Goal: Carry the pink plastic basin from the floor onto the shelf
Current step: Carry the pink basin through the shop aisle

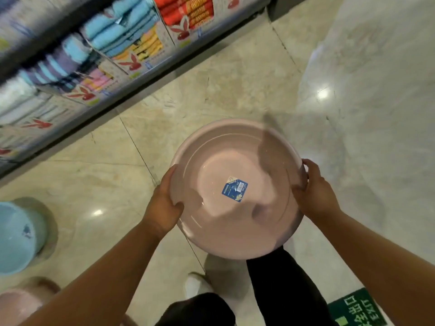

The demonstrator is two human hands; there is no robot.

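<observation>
Bright, even overhead indoor light. 2 hard glare spots on the glossy floor: 1 far right, 1 near left. Soft shadows fall across the pink basin and on the floor under it. Heavy motion blur on the shelf far left; print there unreadable. Centre fairly sharp. Wide-angle bending at edges, straight lines curve.

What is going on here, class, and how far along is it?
A person holds a pink basin in both hands, the left hand on one side of the rim and the right hand on the other. The basin is up off the tiled floor, with a blue sticker inside it. The shelf of boxed towels stands off to the left, so the basin is not yet on it. A blue basin sits on the floor nearby.
</observation>
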